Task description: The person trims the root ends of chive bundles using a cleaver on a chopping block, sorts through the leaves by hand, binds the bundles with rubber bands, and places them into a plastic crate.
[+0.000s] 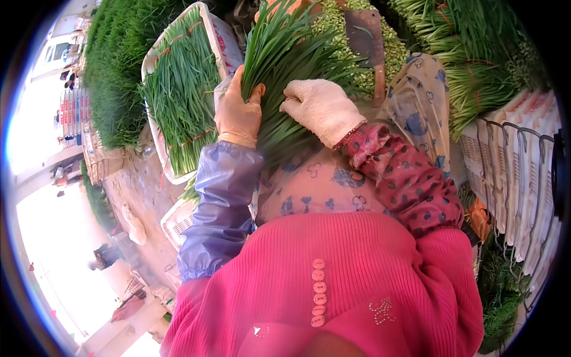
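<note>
Held bunch: a thick, loose spray of garlic chives (294, 50) lies between the two hands over the person's lap, its leaf tips fanning toward the top of the view; no band shows around it, and its lower end is blurred and partly hidden.
Left hand: the left hand (239, 113), in a thin tan glove, grips the near side of the bunch, leaves passing between thumb and fingers.
Right hand: the right hand (324, 110), in a pale fabric glove, is curled at the bunch's other side with bent fingertips against the leaves; whether they pinch any, I cannot tell.
Banded in the crate: greens packed in the white plastic crate (148, 122), just beside the left hand, already carry orange-red bands (179, 37), so these look bundled.
Banded on the right: more bundles (476, 89) are stacked beyond the right arm, also with bands, pale stems toward the lap.
Unbanded: of the chives close by, the bunch between the hands appears to be the one without a tie; the dense mass of greens (119, 71) at upper left shows no clear bands, so its state is uncertain.
Cut pieces: short pale-green pieces (329, 25) lie heaped beyond the hands, with a broad brown blade (364, 38) resting on them, its wooden handle (379, 86) toward the person.
Lap: a printed plastic cover (324, 187) lies beneath the bunch.
</note>
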{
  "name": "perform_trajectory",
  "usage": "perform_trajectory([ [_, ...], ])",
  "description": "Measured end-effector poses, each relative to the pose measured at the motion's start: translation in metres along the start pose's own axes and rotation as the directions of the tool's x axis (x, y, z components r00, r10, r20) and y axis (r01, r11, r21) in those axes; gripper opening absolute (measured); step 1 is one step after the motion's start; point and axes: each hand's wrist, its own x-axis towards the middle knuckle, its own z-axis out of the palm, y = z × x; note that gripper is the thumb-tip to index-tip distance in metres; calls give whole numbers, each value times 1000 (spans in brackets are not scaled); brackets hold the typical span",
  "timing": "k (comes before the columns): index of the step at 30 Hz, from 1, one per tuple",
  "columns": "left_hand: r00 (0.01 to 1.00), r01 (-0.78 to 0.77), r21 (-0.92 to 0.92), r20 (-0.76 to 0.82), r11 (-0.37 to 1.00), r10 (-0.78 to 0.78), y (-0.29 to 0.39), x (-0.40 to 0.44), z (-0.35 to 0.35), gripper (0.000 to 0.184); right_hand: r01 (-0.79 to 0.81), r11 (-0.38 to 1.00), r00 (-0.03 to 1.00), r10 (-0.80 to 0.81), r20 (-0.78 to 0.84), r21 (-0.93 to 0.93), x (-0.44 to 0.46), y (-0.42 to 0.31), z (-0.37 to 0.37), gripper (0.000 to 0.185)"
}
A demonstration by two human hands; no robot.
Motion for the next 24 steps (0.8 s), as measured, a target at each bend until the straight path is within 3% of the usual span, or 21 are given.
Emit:
perform_trajectory([
  [3, 999, -38, -112, 20, 993, 41, -2, 2, 2, 56, 19, 996, 998, -23, -53, -83, 0, -2, -5, 28],
  [5, 997, -60, -169, 33, 984, 67, -2, 6, 1, 52, 229, 944, 968, -247, -50, -238, 1, 0, -7, 23],
  [7, 995, -75, -224, 42, 972, 87, -4, 10, -4, 48, 232, 944, 966, -252, -59, -234, 3, 5, -9, 21],
  [9, 975, 67, -413, 220, 908, 28, -8, 17, -8, 38, 238, 943, 964, -259, -64, -231, 1, 9, -11, 19],
  [11, 981, 47, -436, 191, 899, 41, -11, 19, -9, 31, 124, 959, 954, -185, -234, -255, -3, 9, -17, 18],
  [12, 983, 55, -450, 182, 891, 31, -6, 17, -11, 31, 132, 966, 930, -198, -309, -223, -6, 6, -24, 17],
  [13, 984, 63, -465, 175, 883, 22, -3, 16, -12, 32, 73, 991, 938, -106, -329, -113, -9, -4, -34, 13],
  [15, 987, 72, -469, 162, 880, 5, -4, 14, -8, 32, 302, 950, 801, -298, -519, -78, -8, -10, -36, 11],
  [17, 989, 75, -480, 145, 874, -6, -1, 13, -6, 33, 468, 869, 820, -357, -448, 162, -8, -14, -24, 14],
  [19, 992, 60, -379, 129, 923, -11, 6, 12, -10, 34, 379, 916, 886, -318, -338, 133, -7, -16, -6, 19],
  [21, 992, 73, -403, 120, 913, -26, 3, 12, -7, 35, 267, 951, 952, -235, -198, 158, -1, -5, 13, 20],
  [24, 991, 104, -424, 120, 900, -59, -2, 11, -4, 36, 254, 935, 958, -207, -198, 249, 5, 7, 25, 20],
])
